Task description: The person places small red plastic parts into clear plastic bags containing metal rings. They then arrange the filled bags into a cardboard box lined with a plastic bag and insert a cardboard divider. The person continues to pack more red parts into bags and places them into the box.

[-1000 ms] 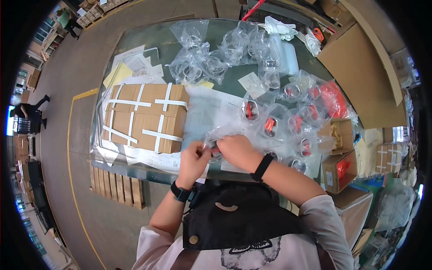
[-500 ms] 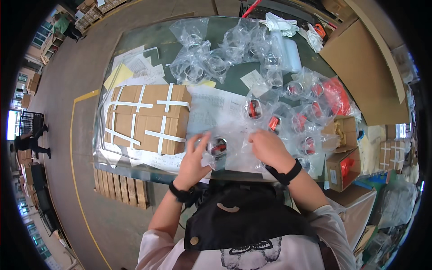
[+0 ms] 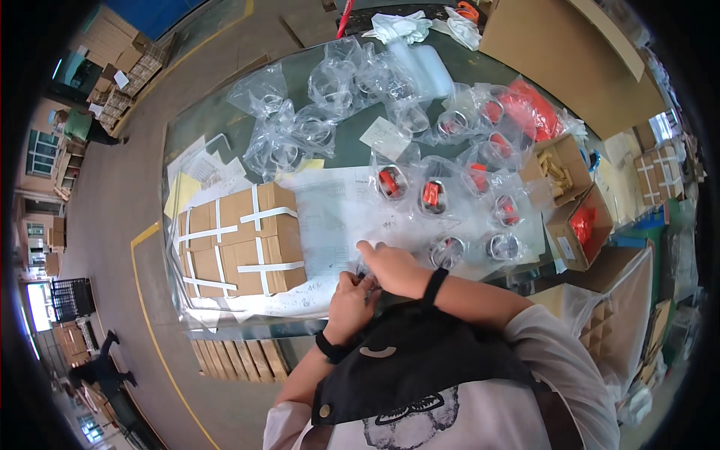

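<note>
Both hands, lately apart, now together: left hand [image 3: 351,298] and right hand [image 3: 388,264] pinching something unclear.

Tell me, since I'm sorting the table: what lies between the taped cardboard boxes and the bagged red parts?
A white printed paper sheet, seen in the head view.

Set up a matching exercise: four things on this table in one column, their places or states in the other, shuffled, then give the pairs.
1. taped cardboard boxes
2. open carton of orange parts
3. white cloth
4. both hands

A. far edge of the table
B. close together at the near edge, over a clear bag
C. left of the printed sheet
D. right end of the table

Pairs: 1-C, 2-D, 3-A, 4-B
</note>
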Demonstrator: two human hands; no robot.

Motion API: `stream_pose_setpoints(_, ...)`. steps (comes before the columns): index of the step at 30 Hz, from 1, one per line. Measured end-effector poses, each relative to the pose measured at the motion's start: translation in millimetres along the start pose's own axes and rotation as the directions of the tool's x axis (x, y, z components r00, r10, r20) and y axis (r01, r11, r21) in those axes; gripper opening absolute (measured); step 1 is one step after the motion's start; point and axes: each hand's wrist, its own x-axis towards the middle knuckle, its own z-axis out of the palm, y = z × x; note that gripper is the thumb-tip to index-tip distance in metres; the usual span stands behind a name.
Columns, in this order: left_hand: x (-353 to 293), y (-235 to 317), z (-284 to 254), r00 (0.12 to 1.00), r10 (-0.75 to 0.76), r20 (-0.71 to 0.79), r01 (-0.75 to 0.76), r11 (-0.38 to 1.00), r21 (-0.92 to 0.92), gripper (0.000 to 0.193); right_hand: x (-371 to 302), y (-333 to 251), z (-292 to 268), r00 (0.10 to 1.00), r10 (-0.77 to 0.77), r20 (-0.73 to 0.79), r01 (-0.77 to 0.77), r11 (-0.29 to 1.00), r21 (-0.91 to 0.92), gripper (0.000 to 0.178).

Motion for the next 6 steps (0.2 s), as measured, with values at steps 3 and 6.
stream_pose_setpoints(3,0,17,-11,0.968,-0.16,0.191,0.107,0.959,0.261,0.03,-24,12,-14,0.995,-0.098,-0.011,0.099,0.991,0.088,0.063)
stream_pose_setpoints(6,7,9,-2,0.958,-0.203,0.204,0.148,0.955,0.257,0.031,-36,29,11,0.959,-0.28,0.052,0.283,0.958,-0.056,0.073)
